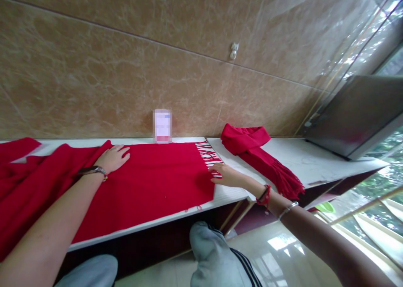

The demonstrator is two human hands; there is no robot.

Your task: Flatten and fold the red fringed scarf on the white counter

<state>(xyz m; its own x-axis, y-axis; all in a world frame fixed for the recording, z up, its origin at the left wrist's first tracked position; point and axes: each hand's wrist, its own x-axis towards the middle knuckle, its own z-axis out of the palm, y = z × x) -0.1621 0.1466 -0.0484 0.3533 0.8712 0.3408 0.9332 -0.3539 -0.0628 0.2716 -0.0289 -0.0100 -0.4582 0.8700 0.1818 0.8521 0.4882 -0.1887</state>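
A red fringed scarf (pixel 166 173) lies spread flat on the white tabletop, its left part bunched in loose folds. My left hand (pixel 112 159) rests on the scarf beside those folds, fingers stretched out. At the fringed right end, my right hand (pixel 225 173) touches the edge with its fingers bent over the tassels; whether it pinches any of them is hard to see. Another red scarf (pixel 245 140), looped over itself, lies to the right with its fringe toward the table's front edge.
A phone with a lit, blurred screen (pixel 163 126) leans against the brown marbled wall (pixel 126 68) behind the scarf. At the right end of the tabletop (pixel 315 161) stands a dark grey box-like appliance (pixel 355 114). My knees are below the front edge.
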